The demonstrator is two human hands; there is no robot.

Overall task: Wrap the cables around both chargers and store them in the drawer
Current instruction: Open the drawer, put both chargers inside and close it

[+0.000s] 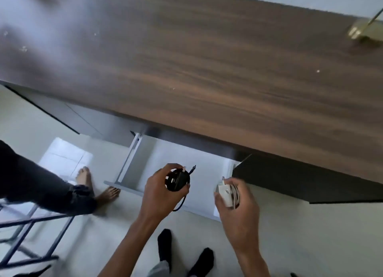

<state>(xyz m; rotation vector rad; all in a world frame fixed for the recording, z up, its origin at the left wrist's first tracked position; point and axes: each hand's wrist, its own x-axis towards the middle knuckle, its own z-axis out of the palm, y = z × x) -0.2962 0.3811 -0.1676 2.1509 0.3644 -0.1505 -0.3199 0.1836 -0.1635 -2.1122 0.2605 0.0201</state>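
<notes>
Head view, looking down: the left hand grips the black charger, cable wound round it with one loose tail dangling. The right hand clutches the white charger, its cable coiled alongside. Both hover over the open drawer under the desk. Wrapping looks done; dropping them in and closing remains.
</notes>
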